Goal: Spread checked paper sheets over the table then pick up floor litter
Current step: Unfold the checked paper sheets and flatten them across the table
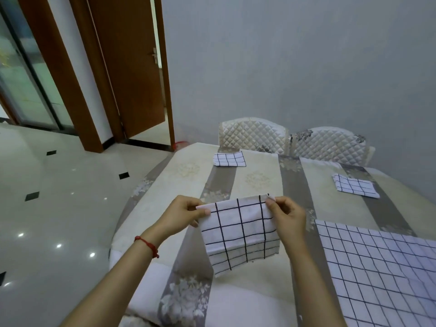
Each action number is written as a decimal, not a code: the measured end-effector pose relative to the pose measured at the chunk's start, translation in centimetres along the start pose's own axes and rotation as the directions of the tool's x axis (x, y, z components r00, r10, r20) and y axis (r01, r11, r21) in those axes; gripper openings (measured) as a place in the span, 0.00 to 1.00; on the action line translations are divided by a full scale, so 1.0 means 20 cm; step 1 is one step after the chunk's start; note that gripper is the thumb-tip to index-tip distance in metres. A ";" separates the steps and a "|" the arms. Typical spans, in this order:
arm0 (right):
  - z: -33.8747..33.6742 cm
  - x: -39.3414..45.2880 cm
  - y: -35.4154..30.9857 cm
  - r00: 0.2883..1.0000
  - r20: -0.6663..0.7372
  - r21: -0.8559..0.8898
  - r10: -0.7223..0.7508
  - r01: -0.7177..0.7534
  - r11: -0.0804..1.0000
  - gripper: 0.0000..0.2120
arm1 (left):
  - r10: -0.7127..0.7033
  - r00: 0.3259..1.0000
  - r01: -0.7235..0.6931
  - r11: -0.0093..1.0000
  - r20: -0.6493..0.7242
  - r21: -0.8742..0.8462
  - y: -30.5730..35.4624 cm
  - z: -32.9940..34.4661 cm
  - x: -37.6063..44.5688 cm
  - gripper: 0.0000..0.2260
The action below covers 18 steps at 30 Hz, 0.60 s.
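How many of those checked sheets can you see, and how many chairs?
Checked sheets: 4 (held sheet, far left folded sheet, far right folded sheet, large spread sheet)
Chairs: 2 (left chair, right chair)
Total: 6

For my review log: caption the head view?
Both hands pinch a checked sheet above the table.
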State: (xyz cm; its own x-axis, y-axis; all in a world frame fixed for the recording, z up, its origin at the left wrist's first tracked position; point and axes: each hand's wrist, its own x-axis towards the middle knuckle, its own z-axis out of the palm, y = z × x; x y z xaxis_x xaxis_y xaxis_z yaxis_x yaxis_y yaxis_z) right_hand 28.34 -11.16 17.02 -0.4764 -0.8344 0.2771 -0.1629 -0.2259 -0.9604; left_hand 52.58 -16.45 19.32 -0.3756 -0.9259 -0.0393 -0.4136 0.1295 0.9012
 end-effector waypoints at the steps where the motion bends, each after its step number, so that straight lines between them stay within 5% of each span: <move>1: 0.01 -0.02 0.01 1.000 -0.022 -0.005 0.012 -0.012 1.000 0.12 | 0.005 0.999 -0.006 1.000 -0.035 -0.030 -0.02 0.00 0.00 0.05; 6: 0.06 -0.08 0.00 0.994 -0.100 -0.226 0.032 -0.054 0.973 0.08 | 0.051 0.992 -0.064 0.991 -0.112 -0.120 -0.03 0.03 0.02 0.09; 10: 0.13 -0.09 -0.09 0.979 0.147 -0.445 -0.143 0.194 0.874 0.15 | 0.155 0.986 -0.157 0.987 -0.056 -0.031 0.03 0.06 0.04 0.16; 14: 0.20 -0.08 -0.16 0.923 0.350 -0.420 -0.157 0.305 0.855 0.09 | 0.232 0.972 -0.231 0.972 -0.038 0.036 0.09 0.07 0.07 0.14; 18: 0.20 -0.09 -0.17 0.937 0.328 -0.350 -0.115 0.234 0.907 0.11 | 0.276 0.958 -0.266 0.957 -0.075 0.119 0.13 0.06 0.07 0.07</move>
State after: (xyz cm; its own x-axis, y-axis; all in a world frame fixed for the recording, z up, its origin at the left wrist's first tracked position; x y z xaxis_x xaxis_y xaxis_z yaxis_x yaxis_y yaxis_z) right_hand 33.17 -10.95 19.76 -0.1441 -0.9212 0.3613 -0.5614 -0.2246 -0.7965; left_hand 50.00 -17.07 21.18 -0.4121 -0.8781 0.2430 -0.3940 0.4122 0.8215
